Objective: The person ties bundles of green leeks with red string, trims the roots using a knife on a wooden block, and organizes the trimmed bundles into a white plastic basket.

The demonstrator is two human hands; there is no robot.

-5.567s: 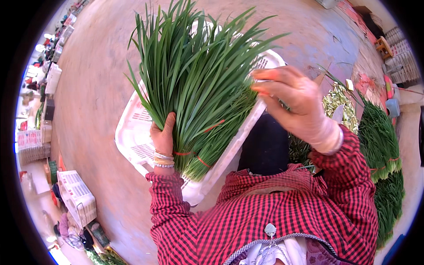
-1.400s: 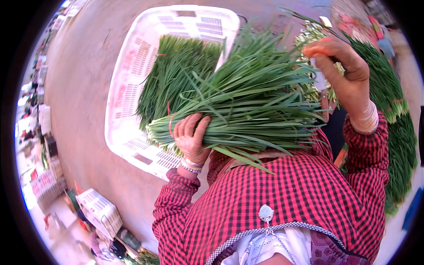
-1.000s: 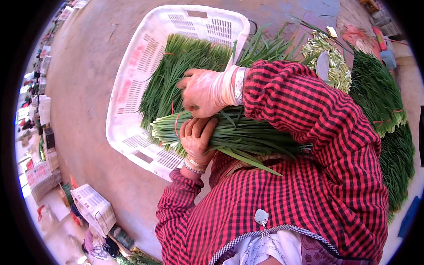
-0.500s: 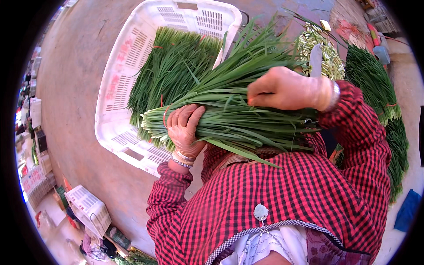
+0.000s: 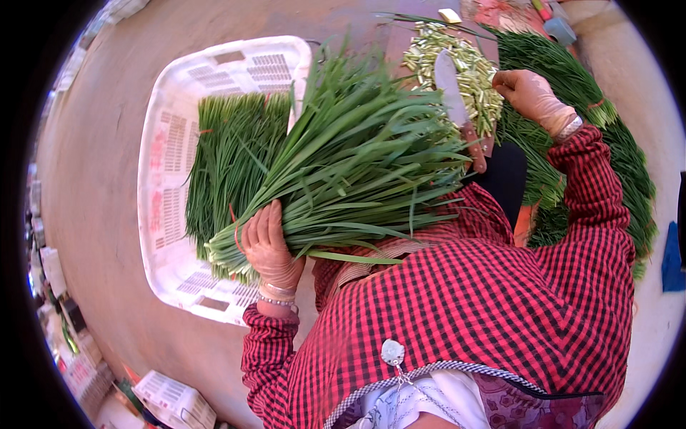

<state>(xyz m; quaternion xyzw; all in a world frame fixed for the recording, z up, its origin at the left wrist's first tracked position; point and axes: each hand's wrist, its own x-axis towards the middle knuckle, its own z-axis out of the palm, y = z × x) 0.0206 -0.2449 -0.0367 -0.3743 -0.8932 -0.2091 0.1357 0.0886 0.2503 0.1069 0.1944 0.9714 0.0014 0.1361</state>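
Leafy bunch (image 5: 357, 168): here it is, centre stage, slanting over the crate's near right side, pale stem ends at the left and long leaves fanning out to the right above the person's lap.
Left hand (image 5: 264, 239): we see these fingers clamped round the bunch, close behind the stem ends.
Right hand (image 5: 529, 96): up and away from the bunch, fingers curled inward; whether the tips meet, or pinch anything slim, we cannot tell.
Done so far: we spot a red band (image 5: 233, 214) at the bunch's stem end, and banded bundles (image 5: 232, 143) already lying side by side in the white crate (image 5: 146, 193).
Left to do: by our reading, the bunch is only part-way through its handling; it is in hand rather than laid down, its leaves spread wide and uneven.
In the way: that leaf fan spills across the crate's right wall and hides much of it, and its tips reach close to the knife (image 5: 449, 82), which we would watch.
Beyond the leaves: chopped pieces (image 5: 477, 80) lie scattered around the blade, pale and short.
Far right: we get a heap of greens (image 5: 550, 64), red-banded too, with a blue item (image 5: 672, 261) nearer the rim.
Lower left: another white crate (image 5: 175, 400), well apart from the action.
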